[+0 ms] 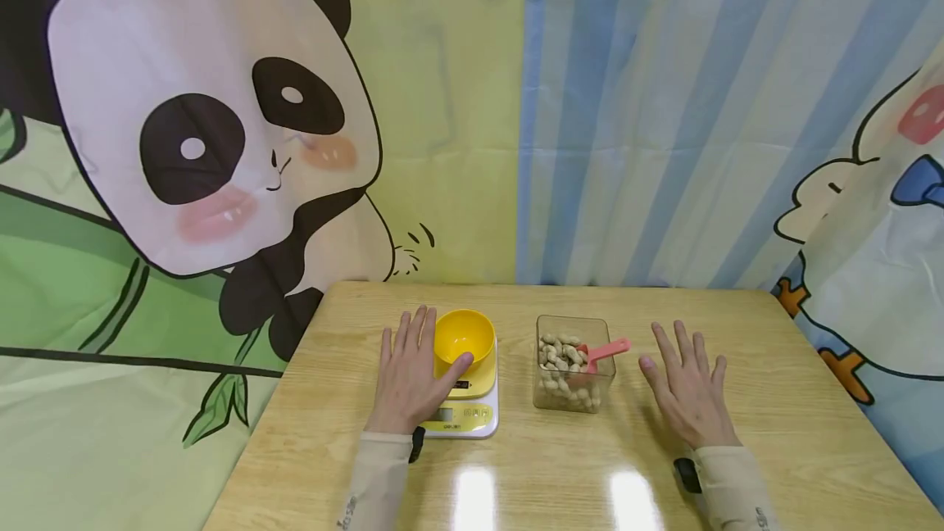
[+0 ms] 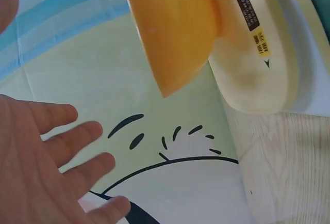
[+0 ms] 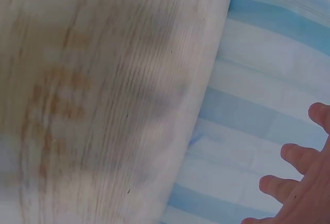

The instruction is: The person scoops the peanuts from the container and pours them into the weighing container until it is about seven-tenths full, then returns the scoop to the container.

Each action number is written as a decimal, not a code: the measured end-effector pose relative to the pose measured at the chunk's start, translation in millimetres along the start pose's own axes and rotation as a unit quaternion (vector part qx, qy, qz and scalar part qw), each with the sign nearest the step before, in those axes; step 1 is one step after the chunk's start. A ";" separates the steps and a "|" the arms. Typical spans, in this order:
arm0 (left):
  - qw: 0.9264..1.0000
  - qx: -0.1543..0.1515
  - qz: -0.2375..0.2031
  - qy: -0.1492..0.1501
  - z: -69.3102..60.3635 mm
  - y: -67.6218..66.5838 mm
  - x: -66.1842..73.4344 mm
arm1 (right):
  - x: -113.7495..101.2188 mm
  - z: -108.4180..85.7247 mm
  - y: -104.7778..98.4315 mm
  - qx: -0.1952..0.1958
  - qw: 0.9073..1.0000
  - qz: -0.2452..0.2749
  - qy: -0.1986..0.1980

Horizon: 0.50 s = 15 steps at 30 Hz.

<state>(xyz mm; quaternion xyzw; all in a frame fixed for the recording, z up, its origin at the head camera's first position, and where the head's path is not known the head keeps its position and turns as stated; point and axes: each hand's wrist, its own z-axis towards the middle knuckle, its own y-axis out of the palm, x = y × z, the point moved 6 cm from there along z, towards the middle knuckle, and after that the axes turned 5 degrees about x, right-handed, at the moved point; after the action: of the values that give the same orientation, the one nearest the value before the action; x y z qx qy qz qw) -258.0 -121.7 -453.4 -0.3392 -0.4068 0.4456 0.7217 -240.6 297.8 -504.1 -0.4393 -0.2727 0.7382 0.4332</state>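
A yellow bowl (image 1: pixel 464 333) sits on a yellow and white kitchen scale (image 1: pixel 472 416). My left hand (image 1: pixel 409 383), fingers straight and palm down, hovers at the left side of the scale and hides part of it. In the left wrist view the hand (image 2: pixel 56 167) is apart from the bowl (image 2: pixel 178 28). To the right stands a clear square container (image 1: pixel 571 392) of peanuts (image 1: pixel 560 355), with a pink scoop (image 1: pixel 610 349) leaning on its rim. My right hand (image 1: pixel 689 392), spread and holding nothing, is right of the container; its fingers (image 3: pixel 299 157) show in the right wrist view.
Everything stands on a light wooden table (image 1: pixel 796 433). Behind it hangs a cloth backdrop (image 1: pixel 457 146) with a panda and blue stripes, reaching down to the table's far edge.
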 end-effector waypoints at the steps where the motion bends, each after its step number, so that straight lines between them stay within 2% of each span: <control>1: 1.000 0.001 -0.008 0.004 0.7 -0.6 0.9 | 0.1 -0.1 0.0 0.001 1.000 0.000 0.000; 10: 0.998 0.015 -0.034 0.056 6.7 -3.0 11.4 | -0.3 -1.5 -2.8 0.007 1.000 0.000 0.004; 15: 0.996 -0.001 -0.040 0.081 11.5 -2.3 20.0 | 1.0 -3.5 -5.3 0.006 1.000 0.007 0.005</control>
<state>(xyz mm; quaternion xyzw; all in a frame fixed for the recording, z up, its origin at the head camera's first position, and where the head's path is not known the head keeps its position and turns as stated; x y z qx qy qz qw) -261.9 -102.8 -440.7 -0.3582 -0.3609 0.3872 0.7691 -235.6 301.3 -502.0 -0.4427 -0.2631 0.7405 0.4317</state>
